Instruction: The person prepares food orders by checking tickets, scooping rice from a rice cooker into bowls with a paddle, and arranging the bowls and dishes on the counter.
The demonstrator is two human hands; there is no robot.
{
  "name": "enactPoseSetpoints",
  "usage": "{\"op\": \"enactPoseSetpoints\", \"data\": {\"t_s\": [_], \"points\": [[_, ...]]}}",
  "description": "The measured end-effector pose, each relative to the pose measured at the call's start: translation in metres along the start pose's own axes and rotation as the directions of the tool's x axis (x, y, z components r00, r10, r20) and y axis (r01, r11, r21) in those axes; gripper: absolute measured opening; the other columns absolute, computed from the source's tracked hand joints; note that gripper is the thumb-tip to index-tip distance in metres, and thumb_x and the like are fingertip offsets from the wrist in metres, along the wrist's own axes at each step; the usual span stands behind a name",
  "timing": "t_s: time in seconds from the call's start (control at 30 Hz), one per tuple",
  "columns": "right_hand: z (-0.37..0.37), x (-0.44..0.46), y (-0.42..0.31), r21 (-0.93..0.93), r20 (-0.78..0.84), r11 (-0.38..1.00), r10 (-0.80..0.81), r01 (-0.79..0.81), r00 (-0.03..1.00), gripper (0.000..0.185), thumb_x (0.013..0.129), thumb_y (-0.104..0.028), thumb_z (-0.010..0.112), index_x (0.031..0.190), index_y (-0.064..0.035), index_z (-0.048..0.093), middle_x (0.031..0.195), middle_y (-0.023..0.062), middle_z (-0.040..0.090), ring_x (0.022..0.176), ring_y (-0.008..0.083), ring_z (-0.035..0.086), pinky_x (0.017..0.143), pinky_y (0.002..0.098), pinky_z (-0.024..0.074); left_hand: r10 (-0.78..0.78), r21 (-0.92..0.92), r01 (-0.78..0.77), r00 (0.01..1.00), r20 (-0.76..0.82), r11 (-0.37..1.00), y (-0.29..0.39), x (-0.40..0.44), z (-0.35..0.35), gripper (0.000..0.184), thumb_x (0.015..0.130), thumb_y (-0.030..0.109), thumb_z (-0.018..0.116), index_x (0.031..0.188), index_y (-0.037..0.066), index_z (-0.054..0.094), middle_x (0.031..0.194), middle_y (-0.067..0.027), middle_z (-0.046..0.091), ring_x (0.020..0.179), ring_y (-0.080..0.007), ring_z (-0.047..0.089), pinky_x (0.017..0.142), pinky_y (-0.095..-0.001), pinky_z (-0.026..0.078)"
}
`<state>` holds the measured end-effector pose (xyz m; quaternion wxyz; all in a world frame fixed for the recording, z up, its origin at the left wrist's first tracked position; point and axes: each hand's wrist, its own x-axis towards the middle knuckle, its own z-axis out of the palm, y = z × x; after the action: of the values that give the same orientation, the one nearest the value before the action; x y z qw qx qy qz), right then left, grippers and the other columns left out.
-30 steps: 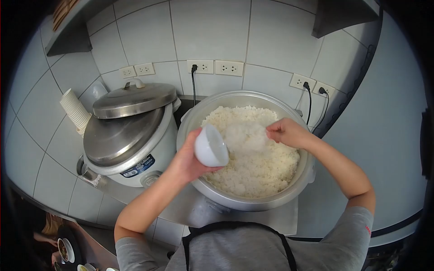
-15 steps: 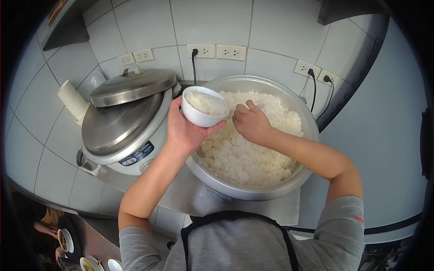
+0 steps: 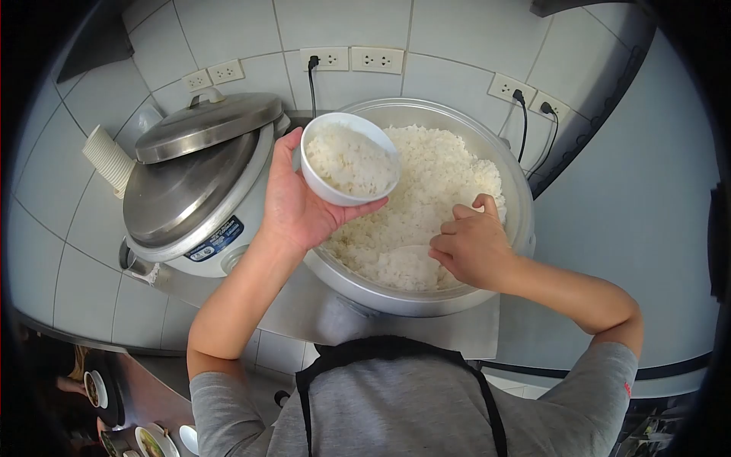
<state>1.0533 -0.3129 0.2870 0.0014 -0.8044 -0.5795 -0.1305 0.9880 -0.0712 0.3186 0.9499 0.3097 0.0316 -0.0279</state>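
My left hand (image 3: 297, 209) holds up a white bowl (image 3: 323, 187) with cooked rice (image 3: 350, 160) in it, tilted toward me. Its thumb lies along the bowl's left side and the fingers pass underneath. My right hand (image 3: 478, 245) is closed over the right part of a wide metal pot (image 3: 426, 306). A white rice paddle (image 3: 411, 256) extends left from this hand, its blade partly in the rice; the handle is hidden by my fingers. A large heap of white rice (image 3: 438, 164) fills much of the pot, below and right of the bowl.
Left of the pot stands a big rice cooker (image 3: 221, 255) under a metal lid (image 3: 186, 194), with another lid (image 3: 209, 128) on top. Stacked cups (image 3: 108, 161) lean behind it. Plugged cords hang from wall outlets (image 3: 377, 60). At lower left are food bowls (image 3: 95, 389) and another person's hand (image 3: 71, 387).
My right hand has moved from beside the bowl down and right, bringing the paddle low into the rice. The bowl in my left hand is now tipped more toward me. The view has shifted slightly.
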Motion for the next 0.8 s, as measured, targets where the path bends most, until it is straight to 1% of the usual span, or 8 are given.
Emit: {"op": "enactPoseSetpoints", "data": {"t_s": [0.1,0.2,0.27,0.37,0.5,0.57,0.67,0.8], "points": [[0.011,-0.002,0.018,0.227,0.179,0.952,0.167,-0.206,0.969,0.015,0.079,-0.025,0.064,0.071,-0.0121,0.066,0.059,-0.0002,0.056,0.072,0.0161,0.048,0.089,0.0421,0.0242,-0.035,0.033,0.034,0.999,0.029,0.999,-0.002,0.002,-0.003,0.064,0.085,0.057,0.036,0.128,0.011,0.041,0.130,-0.0154,0.043,0.116,-0.0363,0.047,0.089,-0.0552,0.044],[0.014,0.004,0.041,0.464,0.413,0.762,0.265,-0.452,0.871,0.018,0.082,-0.027,0.061,0.077,-0.0108,0.068,0.062,0.0010,0.060,0.068,0.0165,0.053,0.080,0.0394,0.0345,-0.033,0.075,0.034,0.999,-0.006,0.997,0.000,0.003,-0.010,0.065,0.083,0.061,0.039,0.127,0.013,0.044,0.129,-0.0136,0.046,0.113,-0.0350,0.050,0.086,-0.0547,0.046],[0.009,0.016,0.059,0.549,0.607,0.446,0.369,-0.707,0.704,0.017,0.084,-0.023,0.061,0.082,-0.0077,0.069,0.060,0.0003,0.056,0.060,0.0100,0.051,0.063,0.0269,0.0397,-0.040,0.059,0.042,0.998,-0.042,0.997,0.002,0.003,-0.016,0.063,0.083,0.061,0.040,0.125,0.014,0.045,0.128,-0.0130,0.047,0.113,-0.0340,0.051,0.087,-0.0539,0.046],[0.013,0.031,0.096,0.714,0.374,0.454,0.395,-0.533,0.839,0.016,0.085,-0.018,0.059,0.091,-0.0060,0.068,0.059,-0.0009,0.053,0.054,0.0080,0.047,0.048,0.0225,0.0362,-0.019,0.032,0.022,0.995,-0.100,0.999,0.000,0.004,-0.016,0.064,0.083,0.061,0.040,0.126,0.013,0.044,0.128,-0.0132,0.046,0.114,-0.0335,0.049,0.089,-0.0540,0.044],[-0.026,0.064,0.083,0.589,0.247,0.606,0.496,-0.535,0.832,0.020,0.084,-0.018,0.059,0.095,-0.0034,0.066,0.062,0.0088,0.059,0.059,0.0177,0.057,0.056,0.0293,0.0434,-0.020,0.004,0.020,0.990,-0.141,1.000,-0.012,0.017,-0.012,0.062,0.086,0.059,0.037,0.128,0.013,0.041,0.130,-0.0132,0.044,0.116,-0.0334,0.046,0.091,-0.0543,0.042],[-0.022,0.072,0.068,0.553,-0.106,0.793,0.371,-0.256,0.922,0.029,0.083,-0.007,0.053,0.111,-0.0011,0.059,0.074,0.0130,0.058,0.067,0.0241,0.057,0.061,0.0328,0.0457,0.009,-0.041,-0.013,0.995,-0.102,0.999,-0.019,0.027,-0.013,0.059,0.089,0.056,0.033,0.128,0.013,0.040,0.131,-0.0128,0.042,0.117,-0.0331,0.044,0.092,-0.0545,0.041],[-0.003,0.073,0.044,0.349,-0.236,0.936,0.129,-0.040,0.963,0.038,0.085,-0.001,0.049,0.123,-0.0040,0.051,0.081,0.0129,0.049,0.068,0.0244,0.052,0.064,0.0333,0.0446,0.030,-0.085,-0.044,0.987,-0.158,0.995,-0.022,0.038,-0.011,0.058,0.089,0.057,0.030,0.127,0.015,0.040,0.130,-0.0117,0.041,0.119,-0.0327,0.041,0.094,-0.0541,0.038],[-0.001,0.071,0.020,0.448,-0.183,0.890,0.179,-0.080,0.967,0.045,0.083,0.002,0.050,0.127,-0.0083,0.050,0.083,0.0133,0.046,0.072,0.0264,0.051,0.065,0.0333,0.0438,0.011,-0.155,-0.045,0.977,-0.213,0.987,-0.018,0.043,-0.014,0.057,0.088,0.057,0.031,0.127,0.016,0.041,0.128,-0.0103,0.043,0.118,-0.0320,0.042,0.094,-0.0538,0.038]]}}
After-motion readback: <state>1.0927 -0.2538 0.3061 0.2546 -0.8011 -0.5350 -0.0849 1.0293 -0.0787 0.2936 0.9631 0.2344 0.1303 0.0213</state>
